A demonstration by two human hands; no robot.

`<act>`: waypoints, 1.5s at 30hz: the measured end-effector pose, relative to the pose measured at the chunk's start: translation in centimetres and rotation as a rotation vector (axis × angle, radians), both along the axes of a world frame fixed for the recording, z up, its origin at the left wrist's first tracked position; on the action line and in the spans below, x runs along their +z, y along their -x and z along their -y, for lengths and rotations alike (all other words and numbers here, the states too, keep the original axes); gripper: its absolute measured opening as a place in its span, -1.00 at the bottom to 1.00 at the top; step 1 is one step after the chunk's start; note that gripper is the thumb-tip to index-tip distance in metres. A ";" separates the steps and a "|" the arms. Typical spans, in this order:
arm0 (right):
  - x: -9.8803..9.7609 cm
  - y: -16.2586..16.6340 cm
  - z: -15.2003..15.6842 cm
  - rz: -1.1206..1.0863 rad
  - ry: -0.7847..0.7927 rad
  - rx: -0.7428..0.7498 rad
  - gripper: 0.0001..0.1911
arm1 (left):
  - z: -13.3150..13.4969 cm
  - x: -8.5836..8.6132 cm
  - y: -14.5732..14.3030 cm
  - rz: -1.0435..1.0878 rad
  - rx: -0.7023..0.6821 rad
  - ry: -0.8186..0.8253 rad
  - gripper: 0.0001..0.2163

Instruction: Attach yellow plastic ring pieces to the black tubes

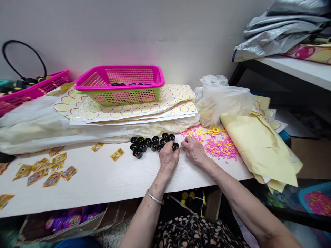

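Observation:
My left hand (168,156) has its fingers closed round a small black cup (175,146) at the right end of a cluster. Several similar black cups (137,153) with tiny coloured bits inside stand to its left. Just right of the held cup, my right hand (194,150) is pinched, fingertips close to the cup. Whatever is between those fingertips is too small to make out. Beyond and beside the right hand spreads a heap of small pink pieces (221,146), with yellow rings (214,130) at its far side.
A pink and green basket (129,98) holding black pieces rests on sticker sheets (178,109) at the back. Yellow printed packets (53,178) lie at left. A clear plastic bag (224,98) and yellow paper (261,148) are at right. Open boxes (103,220) sit below the table edge.

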State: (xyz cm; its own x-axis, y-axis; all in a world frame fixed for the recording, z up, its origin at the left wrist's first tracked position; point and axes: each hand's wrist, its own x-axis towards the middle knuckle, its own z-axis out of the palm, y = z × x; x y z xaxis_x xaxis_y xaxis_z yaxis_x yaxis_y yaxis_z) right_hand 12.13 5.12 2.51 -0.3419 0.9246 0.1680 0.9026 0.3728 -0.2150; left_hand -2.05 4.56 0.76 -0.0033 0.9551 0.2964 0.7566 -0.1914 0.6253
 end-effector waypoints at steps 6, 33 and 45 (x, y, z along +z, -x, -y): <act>-1.1 0.1 0.0 0.187 -0.070 0.122 -0.80 | 0.9 0.7 0.2 0.006 -0.105 0.037 -0.87; -3.6 -5.7 9.8 -0.071 -0.249 0.221 -0.70 | 5.0 -2.3 -1.1 0.561 -0.118 0.022 -0.73; -4.4 -6.0 10.7 -0.366 -0.242 0.145 -0.71 | 4.9 -2.4 -1.3 0.549 -0.108 0.020 -0.71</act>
